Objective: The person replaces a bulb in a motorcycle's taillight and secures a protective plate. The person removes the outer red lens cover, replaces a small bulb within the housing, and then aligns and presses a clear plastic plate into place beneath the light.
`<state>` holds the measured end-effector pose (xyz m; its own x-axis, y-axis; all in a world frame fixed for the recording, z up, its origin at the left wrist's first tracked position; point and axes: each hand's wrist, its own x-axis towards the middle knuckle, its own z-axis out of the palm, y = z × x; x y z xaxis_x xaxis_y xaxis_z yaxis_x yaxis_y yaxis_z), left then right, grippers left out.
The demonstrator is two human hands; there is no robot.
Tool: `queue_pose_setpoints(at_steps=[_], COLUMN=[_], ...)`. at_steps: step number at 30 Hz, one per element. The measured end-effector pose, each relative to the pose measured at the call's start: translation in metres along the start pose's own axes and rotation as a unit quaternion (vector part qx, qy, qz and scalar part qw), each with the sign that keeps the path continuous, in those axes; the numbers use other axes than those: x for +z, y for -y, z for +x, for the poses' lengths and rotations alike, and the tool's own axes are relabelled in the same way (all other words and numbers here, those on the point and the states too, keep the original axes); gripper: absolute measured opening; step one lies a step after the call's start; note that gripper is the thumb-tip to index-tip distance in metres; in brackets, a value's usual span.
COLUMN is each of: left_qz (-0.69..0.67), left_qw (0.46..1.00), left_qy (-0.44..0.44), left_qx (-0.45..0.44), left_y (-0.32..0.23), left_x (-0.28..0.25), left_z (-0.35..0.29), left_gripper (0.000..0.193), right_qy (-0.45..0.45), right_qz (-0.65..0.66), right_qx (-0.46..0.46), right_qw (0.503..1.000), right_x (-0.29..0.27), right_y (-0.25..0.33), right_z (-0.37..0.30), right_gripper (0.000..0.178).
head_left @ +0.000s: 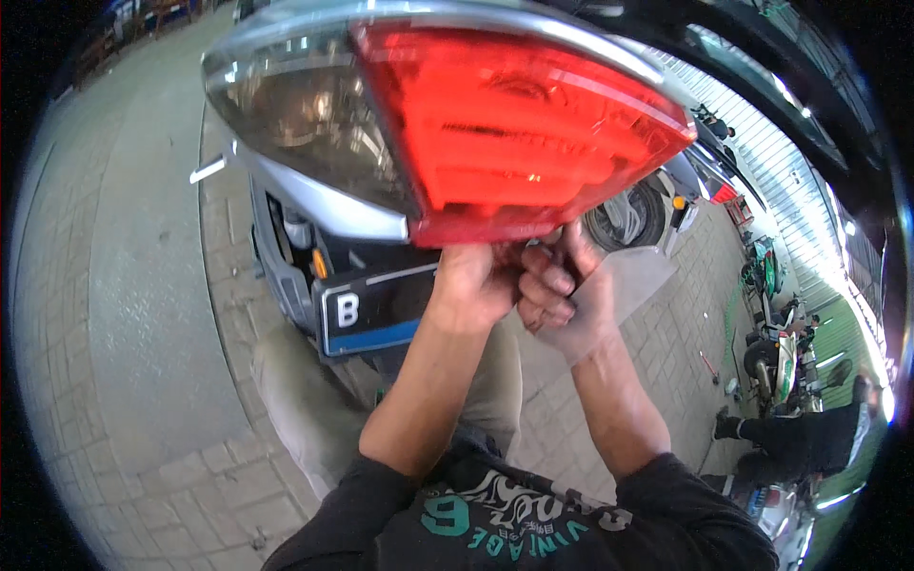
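The tail light [533,133] of a motorcycle fills the upper middle, its red lens beside a smoky clear lens [305,124]. My left hand [476,281] reaches up beneath the red lens's lower edge, its fingers mostly hidden there. Close beside it is my right hand [552,285], with fingers curled inward and dark smudges on them. A translucent plastic sheet [640,285] is tucked in that hand and lies across the wrist. Whatever the fingertips touch under the light is out of sight. Left of my hands hangs a black licence plate [376,309] with a blue strip.
An orange reflector [320,264] sits above the plate. Behind the light, on the right, is another motorcycle's wheel [628,219]. More motorcycles [766,276] and a person in dark clothes [809,438] are at the far right. A metal ramp strip [143,285] runs along the paved floor on the left.
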<state>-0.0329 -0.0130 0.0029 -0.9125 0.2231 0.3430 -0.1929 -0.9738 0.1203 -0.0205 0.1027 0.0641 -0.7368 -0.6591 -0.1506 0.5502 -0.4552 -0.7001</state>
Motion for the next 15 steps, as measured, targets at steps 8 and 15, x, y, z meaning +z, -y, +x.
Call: queue_pose_setpoints(at_steps=[8, 15], left_qz=[-0.112, -0.036], left_qw=[0.993, 0.999], left_qy=[-0.017, 0.013], left_qx=[0.032, 0.025], left_y=[0.001, 0.000], left_x=[0.006, 0.002], left_z=[0.003, 0.000], left_gripper=[0.065, 0.057], right_qy=[0.040, 0.040], right_qz=[0.019, 0.025], right_qx=[-0.017, -0.026], right_qw=[0.999, 0.999], right_x=[0.003, 0.003], right_y=[-0.002, -0.003], right_z=[0.000, 0.001], right_gripper=[0.038, 0.039])
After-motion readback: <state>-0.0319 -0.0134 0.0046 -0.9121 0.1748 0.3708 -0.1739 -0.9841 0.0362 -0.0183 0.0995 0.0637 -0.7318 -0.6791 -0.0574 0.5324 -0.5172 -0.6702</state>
